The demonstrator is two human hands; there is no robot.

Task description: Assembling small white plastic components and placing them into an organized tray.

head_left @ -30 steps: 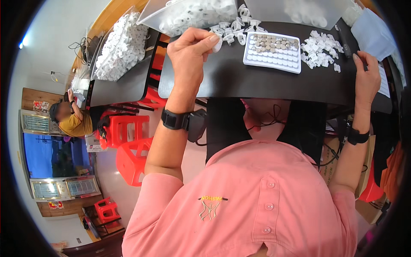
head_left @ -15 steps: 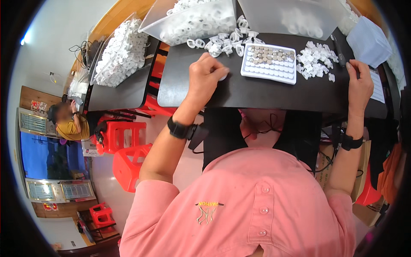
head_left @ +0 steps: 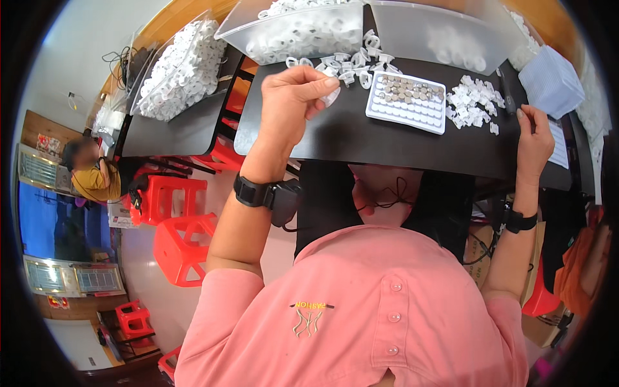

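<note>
My left hand (head_left: 288, 106) is raised over the left part of the black table (head_left: 322, 145), with thumb and fingers pinched on a small white plastic piece (head_left: 331, 97). Just beyond it lies a loose pile of white ring-shaped plastic parts (head_left: 349, 64). To its right sits a white tray (head_left: 403, 126) with rows of round pockets; small round metal discs fill the far rows. My right hand (head_left: 536, 143) is closed at the table's right side, thumb against fingertips. What it pinches, if anything, I cannot make out. Left of it are scattered small white clips (head_left: 474, 102) and a dark slim tool (head_left: 507, 95).
Clear bins of white parts (head_left: 303, 40) line the far edge, beside another translucent bin (head_left: 438, 39). A full bag of white parts (head_left: 182, 71) rests on the left table. Stacked pale trays (head_left: 552, 80) stand far right. Red stools (head_left: 184, 248) and another person (head_left: 93, 171) are at left.
My left hand has lifted off the table and turned, so the white piece in it shows more. My right hand stays near the right side, closed. The whole view has shifted slightly.
</note>
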